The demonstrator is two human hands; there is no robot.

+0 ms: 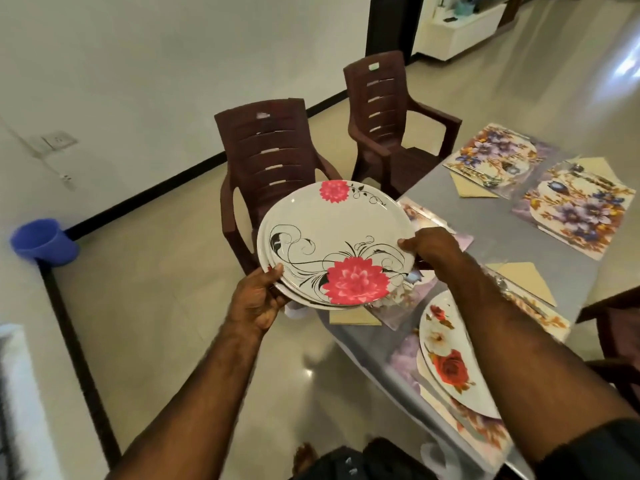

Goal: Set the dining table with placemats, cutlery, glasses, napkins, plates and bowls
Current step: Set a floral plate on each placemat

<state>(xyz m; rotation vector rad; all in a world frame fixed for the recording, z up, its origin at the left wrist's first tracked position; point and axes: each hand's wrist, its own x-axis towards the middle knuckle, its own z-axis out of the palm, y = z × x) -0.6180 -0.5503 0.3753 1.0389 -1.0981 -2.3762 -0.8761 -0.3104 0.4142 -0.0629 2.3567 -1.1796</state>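
I hold a small stack of white plates [332, 237] with pink flowers and black swirls, above the table's near-left corner. My left hand [258, 299] grips the stack's lower-left rim from beneath. My right hand [433, 247] pinches the top plate's right rim. A white plate with red roses [450, 358] lies on a floral placemat [408, 355] at the near seat. Two more floral placemats [571, 209] [491, 154] lie at the far side, each with a beige napkin [474, 190] and cutlery [485, 178]. Another napkin [523, 278] lies right of my arm.
The grey table [502, 237] runs from the lower middle to the upper right. Two brown plastic chairs [273, 157] [391, 109] stand along its left side, and another chair [616, 327] shows at the right edge. A blue cup [43, 242] sits on a ledge at left.
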